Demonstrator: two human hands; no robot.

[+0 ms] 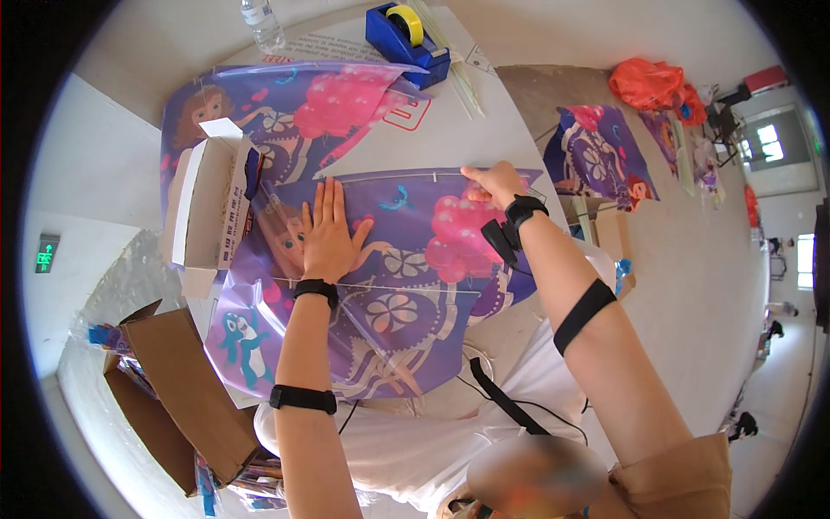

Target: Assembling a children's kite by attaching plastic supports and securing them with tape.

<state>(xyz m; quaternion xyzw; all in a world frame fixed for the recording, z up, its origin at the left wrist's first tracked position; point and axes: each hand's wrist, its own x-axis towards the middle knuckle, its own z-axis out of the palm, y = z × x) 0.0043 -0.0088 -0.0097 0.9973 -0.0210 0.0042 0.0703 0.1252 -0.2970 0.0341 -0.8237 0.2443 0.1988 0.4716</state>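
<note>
At the left, an open brown cardboard box [186, 394] stands below the left edge of the surface [488, 143], presumably to keep stock within reach. An open white box [203, 208] sits along that left edge, its flaps raised, likely for ready access. Behind it, a purple printed sheet [251, 104] covers the far-left corner; a water bottle [262, 26] is by the far edge.

The left hand [327, 249] lies flat, fingers extended and slightly parted, thumb out, on the front sheet [402, 264], which spreads from mid-surface past the near edge. The palm appears to be keeping it smooth.

Along the far edge are a blue tape dispenser [411, 48], apparently parked clear of the sheet, and thin pale sticks [467, 91].

The right hand [494, 183] is at the front sheet's far-right corner, index finger extended, others curled; I cannot tell whether they pinch anything.

Beyond the right edge are another printed sheet [601, 156] and a red bag [647, 84].
</note>
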